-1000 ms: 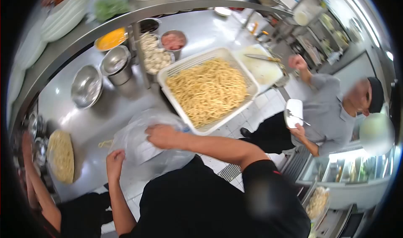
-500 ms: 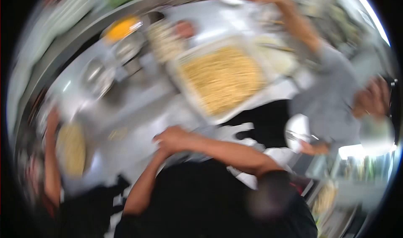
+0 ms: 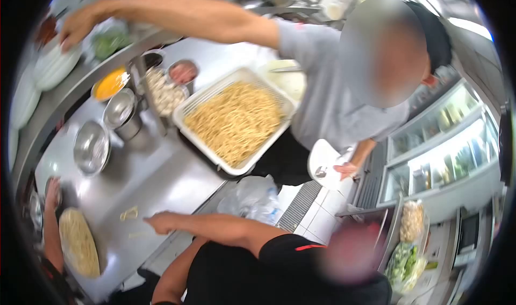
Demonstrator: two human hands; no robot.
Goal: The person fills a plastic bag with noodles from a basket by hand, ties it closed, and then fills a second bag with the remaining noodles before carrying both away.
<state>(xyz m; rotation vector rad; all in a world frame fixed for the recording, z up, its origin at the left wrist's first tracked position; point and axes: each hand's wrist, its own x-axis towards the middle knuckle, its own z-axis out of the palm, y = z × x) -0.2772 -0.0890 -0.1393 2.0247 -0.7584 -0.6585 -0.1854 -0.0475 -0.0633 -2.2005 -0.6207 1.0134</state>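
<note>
My right hand reaches over the steel table with its index finger stretched out. Nothing is held in it. Its fingertip is close to a few loose noodle strands but apart from them. My left forearm rises from the bottom edge, and its hand is hidden behind my right forearm. Left of the strands lies an oval portion of noodles. A co-worker's hand is just beyond it, beside a metal container. Up the table stands a white tray heaped with noodles.
Metal bowls, an orange-filled bowl and a pot of pale pieces line the far side. A co-worker in grey touches white bowls and holds a white plate. A plastic bag hangs by the table's edge.
The view has swung. My hands were together; now my right one is stretched left, pointing toward the strands. The grey-shirted co-worker's arm has moved across to the bowls on the shelf.
</note>
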